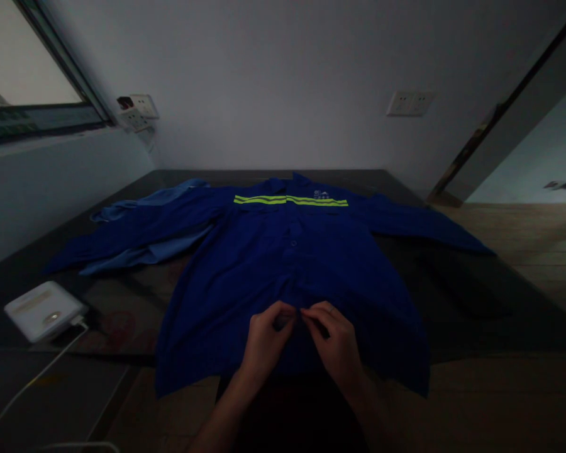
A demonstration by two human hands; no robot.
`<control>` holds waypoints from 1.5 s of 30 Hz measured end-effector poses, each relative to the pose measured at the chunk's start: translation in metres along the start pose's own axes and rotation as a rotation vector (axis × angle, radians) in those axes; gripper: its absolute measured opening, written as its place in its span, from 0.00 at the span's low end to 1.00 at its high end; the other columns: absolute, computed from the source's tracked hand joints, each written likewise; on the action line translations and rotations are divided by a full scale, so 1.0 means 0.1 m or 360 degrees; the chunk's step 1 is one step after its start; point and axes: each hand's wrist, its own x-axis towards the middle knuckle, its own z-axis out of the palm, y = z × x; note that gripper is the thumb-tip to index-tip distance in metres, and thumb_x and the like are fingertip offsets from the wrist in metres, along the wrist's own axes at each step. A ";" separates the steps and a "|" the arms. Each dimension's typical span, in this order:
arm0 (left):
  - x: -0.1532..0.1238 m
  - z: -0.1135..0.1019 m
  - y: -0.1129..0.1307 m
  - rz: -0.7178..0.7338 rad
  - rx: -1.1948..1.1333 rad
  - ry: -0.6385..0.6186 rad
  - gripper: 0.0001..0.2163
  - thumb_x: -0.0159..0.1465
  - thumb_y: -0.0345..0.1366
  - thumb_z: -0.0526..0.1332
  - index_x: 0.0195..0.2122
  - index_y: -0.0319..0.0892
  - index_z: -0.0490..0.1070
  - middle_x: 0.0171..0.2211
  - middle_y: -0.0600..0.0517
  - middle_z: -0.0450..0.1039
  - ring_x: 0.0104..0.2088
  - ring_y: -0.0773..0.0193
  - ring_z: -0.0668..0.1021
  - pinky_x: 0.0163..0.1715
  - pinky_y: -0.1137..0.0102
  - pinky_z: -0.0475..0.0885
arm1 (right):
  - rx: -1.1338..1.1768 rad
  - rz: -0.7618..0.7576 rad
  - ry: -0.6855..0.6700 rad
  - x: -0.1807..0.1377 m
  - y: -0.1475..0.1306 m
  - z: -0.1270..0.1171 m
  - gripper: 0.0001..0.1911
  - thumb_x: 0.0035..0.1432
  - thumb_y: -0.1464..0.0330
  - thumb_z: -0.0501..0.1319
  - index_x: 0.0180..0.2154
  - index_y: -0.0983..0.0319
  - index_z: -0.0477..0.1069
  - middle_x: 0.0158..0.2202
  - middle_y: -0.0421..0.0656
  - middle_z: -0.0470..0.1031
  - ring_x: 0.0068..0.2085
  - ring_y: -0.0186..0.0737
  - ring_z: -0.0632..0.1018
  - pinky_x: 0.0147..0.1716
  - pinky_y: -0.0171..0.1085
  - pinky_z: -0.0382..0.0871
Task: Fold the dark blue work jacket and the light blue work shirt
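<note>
A dark blue work shirt (245, 270) with yellow-green reflective stripes lies spread front side up on the dark table, its collar away from me and its hem hanging over the near edge. My left hand (270, 332) pinches the front placket low down, thumb and finger closed on the fabric. Close beside it, my right hand (332, 333) makes a similar pinch at the same place. The exact bit of cloth between the fingertips is too dark to make out. Farther up the placket a button (293, 243) shows.
Light blue cloth (155, 251) lies partly under the shirt's left-hand sleeve. A white box-shaped device (46, 311) with a plugged-in cable (33, 380) sits at the table's left. A dark flat object (462, 286) lies to the right. Behind the table (358, 179) stands a wall with sockets (410, 104).
</note>
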 end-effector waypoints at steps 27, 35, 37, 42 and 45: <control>0.03 0.01 0.06 -0.0276 -0.0569 0.0074 0.13 0.56 0.35 0.64 0.40 0.42 0.62 0.26 0.57 0.72 0.29 0.68 0.77 0.31 0.75 0.69 | 0.0234 -0.0010 0.0155 -0.05 -0.08 0.05 0.06 0.60 0.72 0.57 0.31 0.60 0.70 0.30 0.41 0.72 0.32 0.36 0.75 0.33 0.34 0.70; 0.01 -0.01 0.06 -0.0164 -0.0481 0.0075 0.13 0.57 0.35 0.63 0.42 0.42 0.63 0.31 0.55 0.71 0.32 0.68 0.76 0.35 0.74 0.70 | 0.0383 0.0271 0.0145 -0.01 -0.06 0.04 0.05 0.60 0.68 0.59 0.31 0.60 0.70 0.30 0.40 0.75 0.33 0.36 0.76 0.33 0.33 0.70; 0.01 -0.01 0.05 -0.0146 -0.0437 0.0042 0.13 0.58 0.34 0.63 0.43 0.42 0.64 0.33 0.54 0.71 0.34 0.67 0.76 0.36 0.73 0.70 | 0.0374 0.0301 0.0132 0.00 -0.05 0.04 0.04 0.60 0.68 0.59 0.32 0.60 0.71 0.30 0.40 0.76 0.33 0.36 0.77 0.33 0.33 0.70; 0.01 -0.01 0.01 -0.0129 -0.0356 -0.0005 0.13 0.58 0.33 0.62 0.45 0.43 0.65 0.34 0.53 0.72 0.36 0.65 0.77 0.38 0.71 0.71 | 0.0214 0.0160 0.0053 0.02 -0.06 0.00 0.06 0.60 0.72 0.57 0.39 0.60 0.72 0.34 0.42 0.76 0.35 0.37 0.77 0.36 0.34 0.71; 0.00 0.01 -0.02 -0.0080 -0.0297 0.0008 0.13 0.58 0.31 0.61 0.45 0.43 0.66 0.32 0.54 0.72 0.35 0.66 0.77 0.39 0.71 0.70 | 0.0093 0.0006 0.0053 0.03 -0.06 -0.02 0.08 0.61 0.73 0.56 0.39 0.59 0.72 0.35 0.43 0.75 0.37 0.38 0.77 0.38 0.35 0.71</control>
